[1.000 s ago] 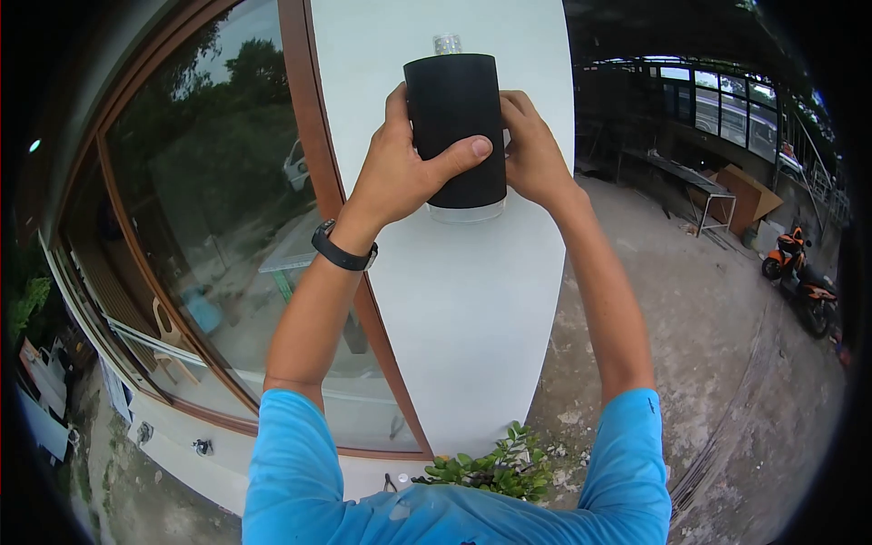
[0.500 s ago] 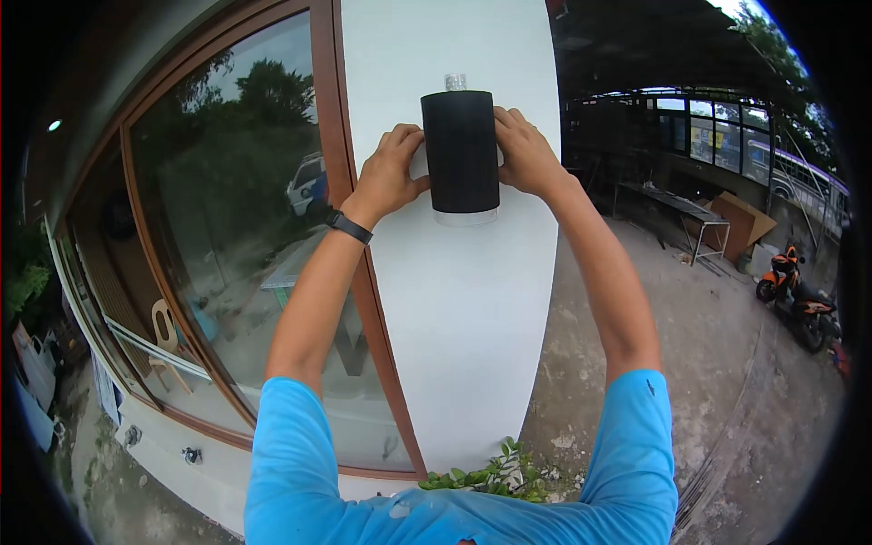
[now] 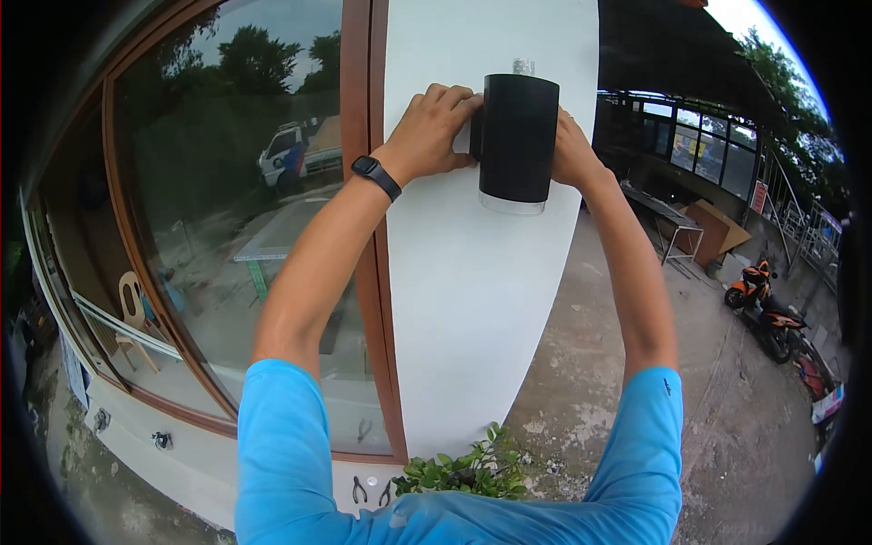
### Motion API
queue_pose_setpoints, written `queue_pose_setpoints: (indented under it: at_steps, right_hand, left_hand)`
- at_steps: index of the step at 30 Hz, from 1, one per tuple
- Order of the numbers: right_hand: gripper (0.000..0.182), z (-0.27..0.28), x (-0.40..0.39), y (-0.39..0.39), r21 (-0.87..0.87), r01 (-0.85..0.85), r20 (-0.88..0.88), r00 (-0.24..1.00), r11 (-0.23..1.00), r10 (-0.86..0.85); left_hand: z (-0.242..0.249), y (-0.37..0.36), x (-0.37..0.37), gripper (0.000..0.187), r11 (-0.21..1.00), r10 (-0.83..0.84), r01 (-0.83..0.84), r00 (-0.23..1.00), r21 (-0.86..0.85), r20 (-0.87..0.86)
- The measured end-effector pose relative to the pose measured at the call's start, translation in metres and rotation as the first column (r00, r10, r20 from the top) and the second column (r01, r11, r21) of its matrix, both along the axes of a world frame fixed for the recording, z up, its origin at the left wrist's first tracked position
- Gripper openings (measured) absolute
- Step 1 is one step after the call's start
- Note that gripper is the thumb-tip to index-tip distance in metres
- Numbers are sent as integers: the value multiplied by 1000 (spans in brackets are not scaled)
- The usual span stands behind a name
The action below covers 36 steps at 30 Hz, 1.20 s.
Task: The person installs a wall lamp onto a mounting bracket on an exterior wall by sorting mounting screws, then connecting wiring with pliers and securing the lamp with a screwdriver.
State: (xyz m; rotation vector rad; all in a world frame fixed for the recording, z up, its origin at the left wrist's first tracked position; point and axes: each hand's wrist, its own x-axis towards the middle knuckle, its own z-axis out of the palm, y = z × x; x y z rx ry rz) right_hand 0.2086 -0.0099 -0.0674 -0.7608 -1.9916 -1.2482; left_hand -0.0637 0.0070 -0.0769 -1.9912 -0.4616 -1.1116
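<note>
A black cylindrical fixture [image 3: 519, 138] with a clear rim at its lower end stands out from the white wall [image 3: 472, 300]. Above its top a small clear, shiny piece [image 3: 523, 66] shows. My left hand [image 3: 434, 132] is at the fixture's left side, fingers bent round the part behind the cylinder, with a dark watch on the wrist. On the right side, my right hand [image 3: 574, 153] is closed against the fixture, its fingertips partly hidden behind the cylinder.
Left of the wall is a large brown-framed window [image 3: 227, 182]. Below lie pliers [image 3: 360, 490] on the ledge beside a green plant [image 3: 468, 468]. Further right are a metal table [image 3: 663, 213] and an orange-black motorcycle [image 3: 767, 313].
The view has turned, so the fixture and both hands appear further right. More of the fixture's left side and the pliers on the ledge now show. Both hands remain at the fixture.
</note>
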Motion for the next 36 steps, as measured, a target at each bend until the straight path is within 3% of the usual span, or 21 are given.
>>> queue_pose_setpoints:
  at_steps: [2, 8, 13, 19, 27, 35, 36]
  right_hand:
    - [57, 3, -3, 0, 76, -11, 107, 994, 997, 3]
    - [48, 8, -23, -24, -111, -26, 100, 994, 993, 38]
    - [48, -1, -2, -3, -252, -62, -65, 997, 966, 47]
    - [50, -9, -7, -15, -298, -1, -63, 998, 955, -18]
    - [52, -7, -9, -8, -275, -9, -47, 999, 961, -4]
    - [55, -1, -6, -1, -188, -16, -32, 999, 982, 10]
    - [55, -1, -5, 1, -105, 10, 11, 1000, 994, -8]
  left_hand:
    - [-3, 6, -2, 89, 999, -36, 36, 999, 0, 16]
    - [-10, 20, -4, 93, 1000, -22, 21, 998, 23, 51]
    - [-7, 26, -4, 97, 998, 13, -15, 999, 54, 31]
    - [-16, 35, 3, 97, 994, 23, -30, 997, 108, 68]
    - [-7, 37, 5, 98, 996, -45, 47, 998, 73, -33]
    - [-29, 27, 17, 94, 990, -128, 120, 985, 72, 119]
    - [-34, 23, 20, 93, 988, -150, 141, 977, 66, 152]
